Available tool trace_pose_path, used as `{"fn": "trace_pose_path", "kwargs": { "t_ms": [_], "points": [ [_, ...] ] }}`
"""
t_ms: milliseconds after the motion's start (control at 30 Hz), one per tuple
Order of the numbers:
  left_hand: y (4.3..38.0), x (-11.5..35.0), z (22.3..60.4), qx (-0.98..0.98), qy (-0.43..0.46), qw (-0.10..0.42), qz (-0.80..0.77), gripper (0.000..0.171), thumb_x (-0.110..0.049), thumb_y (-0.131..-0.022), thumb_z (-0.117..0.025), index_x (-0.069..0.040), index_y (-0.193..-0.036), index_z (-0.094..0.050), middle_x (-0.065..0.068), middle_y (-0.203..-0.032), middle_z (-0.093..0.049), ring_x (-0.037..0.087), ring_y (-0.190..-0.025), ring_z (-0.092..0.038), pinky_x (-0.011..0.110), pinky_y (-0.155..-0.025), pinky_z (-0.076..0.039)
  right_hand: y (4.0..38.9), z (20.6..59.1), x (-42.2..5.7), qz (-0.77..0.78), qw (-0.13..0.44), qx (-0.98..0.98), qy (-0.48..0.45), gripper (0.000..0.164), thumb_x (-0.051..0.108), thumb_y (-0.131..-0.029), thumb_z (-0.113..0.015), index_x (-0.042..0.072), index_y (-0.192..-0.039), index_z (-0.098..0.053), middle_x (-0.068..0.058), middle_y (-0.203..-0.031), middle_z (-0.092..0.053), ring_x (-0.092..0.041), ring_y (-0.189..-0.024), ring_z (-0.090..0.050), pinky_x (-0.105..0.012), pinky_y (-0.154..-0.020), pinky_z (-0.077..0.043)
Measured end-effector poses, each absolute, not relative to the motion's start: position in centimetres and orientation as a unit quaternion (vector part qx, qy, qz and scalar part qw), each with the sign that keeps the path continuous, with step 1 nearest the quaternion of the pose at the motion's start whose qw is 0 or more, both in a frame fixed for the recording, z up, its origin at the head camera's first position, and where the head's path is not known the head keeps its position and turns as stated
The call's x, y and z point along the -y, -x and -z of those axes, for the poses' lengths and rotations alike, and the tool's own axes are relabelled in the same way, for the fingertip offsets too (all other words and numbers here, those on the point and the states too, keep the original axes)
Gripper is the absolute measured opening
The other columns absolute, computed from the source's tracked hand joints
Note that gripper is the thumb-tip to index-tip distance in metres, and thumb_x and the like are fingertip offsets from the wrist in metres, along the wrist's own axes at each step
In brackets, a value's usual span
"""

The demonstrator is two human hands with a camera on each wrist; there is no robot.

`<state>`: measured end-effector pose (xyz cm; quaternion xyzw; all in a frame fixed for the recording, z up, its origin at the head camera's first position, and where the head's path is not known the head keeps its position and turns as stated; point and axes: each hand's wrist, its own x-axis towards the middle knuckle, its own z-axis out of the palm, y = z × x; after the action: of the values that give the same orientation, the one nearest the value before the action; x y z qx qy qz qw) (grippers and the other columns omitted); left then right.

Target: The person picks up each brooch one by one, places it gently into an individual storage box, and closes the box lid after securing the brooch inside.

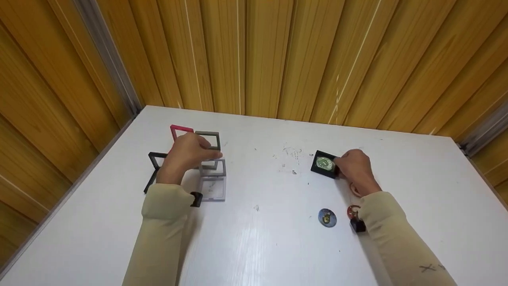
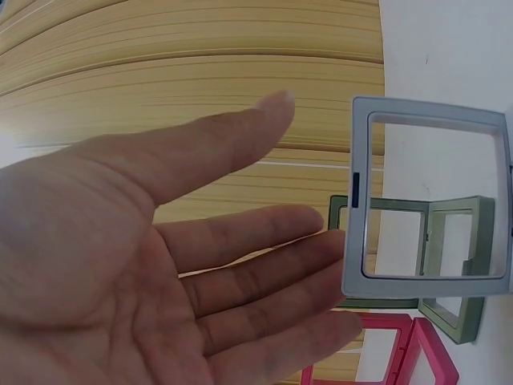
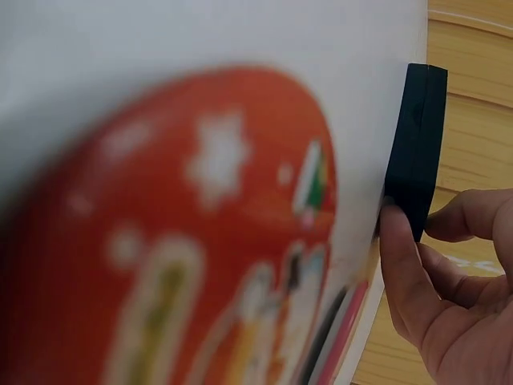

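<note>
Right of centre over a white table [image 1: 274, 206], a person's right hand [image 1: 354, 169] pinches one edge of a black square case [image 1: 322, 172], a round green disc [image 1: 325, 163] in its middle. At left of the frame, the left hand [image 1: 186, 153] is spread, holding nothing, near a grey frame [image 2: 437, 286], a green frame [image 2: 481, 245] and a pink frame [image 2: 435, 353]. The case looks light, stiff and probably slippery; its rim seems the safest hold, its face likely more fragile.
</note>
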<state>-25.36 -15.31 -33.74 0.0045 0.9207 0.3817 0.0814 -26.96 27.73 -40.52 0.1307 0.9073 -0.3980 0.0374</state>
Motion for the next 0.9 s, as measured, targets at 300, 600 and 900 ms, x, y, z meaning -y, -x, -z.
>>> {"fn": "trace_pose_path", "kwargs": {
  "t_ms": [300, 600, 900],
  "points": [
    [25.5, 15.5, 34.1, -0.923, -0.01, 0.08, -0.377, 0.045, -0.024, -0.092, -0.085, 0.002, -0.128, -0.075, 0.02, -0.124, -0.073, 0.035, -0.108, -0.065, 0.048, -0.099, -0.056, 27.3, 40.6, -28.7, 0.385, 0.043, -0.912, -0.132, 0.044, 0.02, -0.104, -0.054, -0.017, -0.128, -0.06, -0.024, -0.106, -0.068, -0.021, -0.081, -0.065, -0.025, -0.063, -0.054],
    [25.9, 15.6, 34.4, -0.923, 0.0, 0.089, -0.375, 0.048, -0.018, -0.089, -0.088, 0.001, -0.131, -0.073, 0.018, -0.126, -0.073, 0.034, -0.113, -0.064, 0.048, -0.102, -0.054, 27.3, 40.5, -29.4, 0.382, 0.026, -0.915, -0.128, 0.043, 0.019, -0.103, -0.054, -0.018, -0.124, -0.061, -0.023, -0.1, -0.067, -0.019, -0.074, -0.064, -0.024, -0.059, -0.053],
    [26.0, 15.9, 34.5, -0.926, -0.007, 0.104, -0.363, 0.048, -0.011, -0.089, -0.088, 0.001, -0.133, -0.072, 0.022, -0.132, -0.07, 0.035, -0.111, -0.065, 0.05, -0.105, -0.053, 27.4, 40.6, -30.3, 0.386, 0.029, -0.912, -0.137, 0.046, 0.022, -0.106, -0.053, -0.018, -0.129, -0.058, -0.026, -0.108, -0.066, -0.026, -0.086, -0.065, -0.025, -0.066, -0.055]
  ]
}}
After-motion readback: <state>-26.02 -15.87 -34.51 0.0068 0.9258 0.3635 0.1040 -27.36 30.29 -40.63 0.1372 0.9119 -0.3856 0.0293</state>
